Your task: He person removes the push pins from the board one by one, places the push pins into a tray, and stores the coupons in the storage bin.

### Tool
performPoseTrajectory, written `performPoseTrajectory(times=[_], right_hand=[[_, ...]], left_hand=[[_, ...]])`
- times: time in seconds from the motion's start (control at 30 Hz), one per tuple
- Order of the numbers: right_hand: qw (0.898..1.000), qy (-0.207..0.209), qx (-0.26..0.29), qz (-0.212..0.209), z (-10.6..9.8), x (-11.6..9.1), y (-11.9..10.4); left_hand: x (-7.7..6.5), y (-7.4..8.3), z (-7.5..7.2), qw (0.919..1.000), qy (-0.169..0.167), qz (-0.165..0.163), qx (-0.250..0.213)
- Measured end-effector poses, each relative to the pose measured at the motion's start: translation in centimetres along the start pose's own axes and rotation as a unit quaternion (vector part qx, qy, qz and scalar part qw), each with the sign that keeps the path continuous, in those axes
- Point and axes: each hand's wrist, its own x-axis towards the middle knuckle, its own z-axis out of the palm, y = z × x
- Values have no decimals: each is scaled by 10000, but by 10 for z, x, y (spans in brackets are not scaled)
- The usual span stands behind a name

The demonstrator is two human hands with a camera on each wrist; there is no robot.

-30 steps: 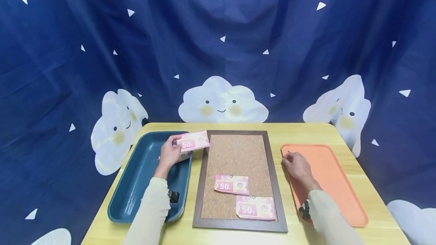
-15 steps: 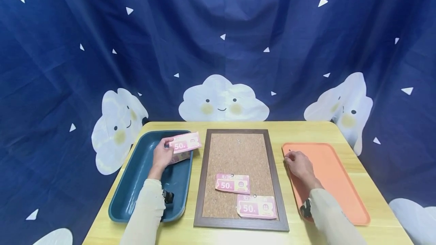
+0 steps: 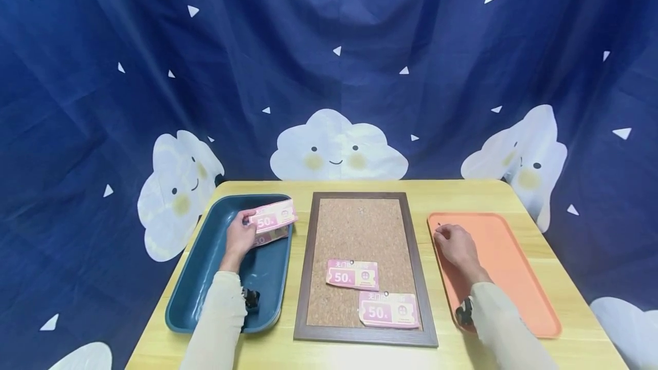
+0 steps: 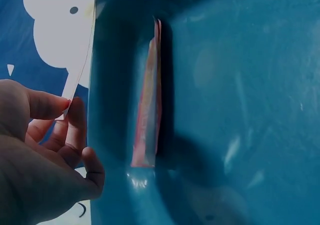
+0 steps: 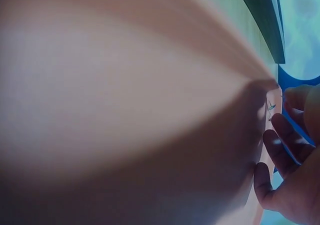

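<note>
My left hand (image 3: 240, 238) pinches a pink 50 coupon (image 3: 273, 214) between thumb and fingers, above the far right part of the blue basin (image 3: 197, 278). Below it, more pink coupons (image 4: 149, 105) lean in the basin by its wall. At the far left corner of the orange tray (image 3: 509, 278) is my right hand (image 3: 456, 247), its fingers bent close to the tray. A tiny pin-like piece (image 5: 271, 106) lies near its fingertips; whether the fingers hold something is too small to tell. Two coupons (image 3: 352, 274) are fixed on the cork board (image 3: 360, 227) with small round-headed pins.
The brown-framed board lies between basin and tray on a pale wooden table (image 3: 432, 198). Its frame (image 3: 366, 338) is slightly raised. A blue curtain (image 3: 339, 84) with clouds hangs behind the table.
My left hand has moved left with the coupon, from the board's edge to over the basin. My right hand has shifted slightly to the right at the tray's corner.
</note>
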Motion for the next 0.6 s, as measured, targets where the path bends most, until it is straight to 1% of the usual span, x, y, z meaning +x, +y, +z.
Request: performPoseTrajectory(times=[0.1, 0.37, 0.6], right_hand=[[9999, -10, 20, 114, 0, 1, 1], [9996, 140, -33, 249, -2, 2, 3], [9987, 121, -79, 487, -1, 1, 5]], left_hand=[[0, -5, -1, 9999, 119, -27, 29], [5, -16, -2, 9997, 221, -73, -18], [3, -23, -2, 9998, 139, -127, 3]])
